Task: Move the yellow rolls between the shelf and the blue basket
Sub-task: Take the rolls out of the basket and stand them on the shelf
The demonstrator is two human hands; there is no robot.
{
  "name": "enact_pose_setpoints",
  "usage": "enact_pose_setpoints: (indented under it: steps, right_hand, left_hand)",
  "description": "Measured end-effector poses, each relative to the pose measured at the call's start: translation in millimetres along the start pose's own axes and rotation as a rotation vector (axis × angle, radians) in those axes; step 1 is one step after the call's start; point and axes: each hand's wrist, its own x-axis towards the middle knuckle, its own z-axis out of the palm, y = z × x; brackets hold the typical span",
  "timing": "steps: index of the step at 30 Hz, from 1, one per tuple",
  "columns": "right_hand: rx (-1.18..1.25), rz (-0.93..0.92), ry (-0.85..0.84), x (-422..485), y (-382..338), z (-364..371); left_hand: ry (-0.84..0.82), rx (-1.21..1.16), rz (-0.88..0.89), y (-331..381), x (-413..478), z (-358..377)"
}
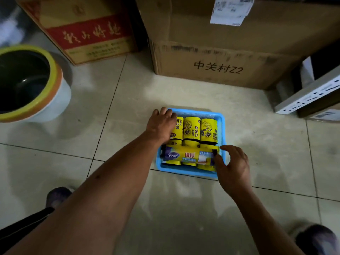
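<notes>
I find a blue plastic mesh basket [189, 171] standing on the pale tiled floor [128, 107], in front of a large brown cardboard box [220, 52]. Three yellow paper-wrapped rolls [191, 128] lie side by side in its far half, with more yellow rolls partly hidden in the near half. One long yellow and purple roll [189, 155] lies crosswise on top of those near rolls.

The left hand [161, 124] lies palm down over the leftmost far roll, at the basket's far-left corner. Its fingers [165, 112] bend down past the roll's far end. I cannot tell whether they grip the roll, the rim or nothing.

The right hand [233, 166] is at the basket's near-right corner, with thumb and fingers curled round the right end of the long yellow and purple roll, holding it.

To the left stand a grey bucket with a yellow rim [36, 100] and a red and tan carton [82, 34]. A perforated grey metal rail [312, 96] shows at the right edge. Two dark shoes [58, 196] appear at the bottom corners.
</notes>
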Motion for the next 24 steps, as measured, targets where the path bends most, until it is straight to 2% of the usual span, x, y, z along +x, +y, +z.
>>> enact_pose_setpoints:
  steps: [6,10,12,16,17,21,24]
  right_hand:
    - [-0.015,0.013,-0.056,-12.3,13.0,-15.1]
    - [0.024,0.022,-0.1,1.6,-16.0,-33.6]
    - [0.088,-0.051,-0.141,17.0,-39.5,-45.0]
    - [0.079,-0.357,-0.345,56.1,-96.2,-81.2]
    - [0.06,-0.416,-0.349,66.3,-110.9,-94.2]
    - [-0.01,-0.569,-0.165,94.4,-157.9,-148.3]
    - [0.076,-0.632,-0.094,107.8,-189.4,-182.9]
  left_hand:
    - [0.159,-0.106,0.093,-13.6,-17.4,-21.0]
    - [0.193,-0.259,0.169,-26.5,-35.3,-65.5]
    - [0.236,-0.313,0.229,-28.6,-45.0,-93.7]
    - [0.347,-0.351,0.363,-17.7,-65.4,-162.1]
    - [0.366,-0.351,0.381,-16.4,-68.3,-180.5]
    - [0.513,-0.351,0.434,-25.3,-78.1,-242.1]
    - [0.614,-0.372,0.435,-35.9,-76.1,-283.8]
